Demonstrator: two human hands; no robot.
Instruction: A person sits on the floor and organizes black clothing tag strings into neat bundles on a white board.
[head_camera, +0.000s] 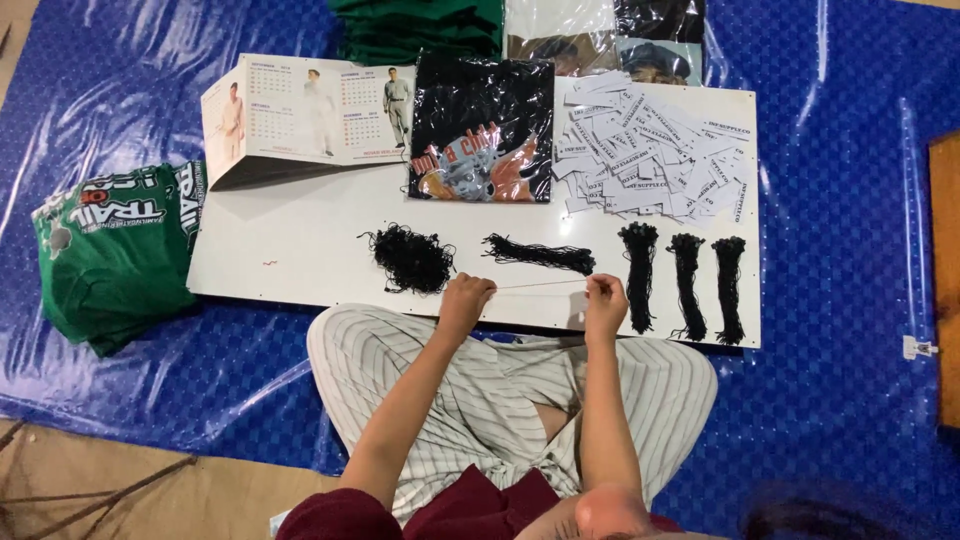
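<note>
My left hand (466, 300) and my right hand (604, 303) are both pinched on the ends of one thin string (545, 285), stretched taut between them over the near edge of a white board (300, 250). Just beyond my left hand lies a tangled heap of black strings (410, 258). A loose straight bunch of black strings (540, 254) lies beyond the stretched string. To the right of my right hand lie three tidy black string bundles (685, 282), side by side.
A pile of white paper tags (650, 150) covers the board's far right. A folded black printed shirt (482, 130) and a calendar (300, 115) lie at the back. Green shirts (115, 250) lie left on the blue plastic sheet (850, 300). My striped-trousered legs are crossed below.
</note>
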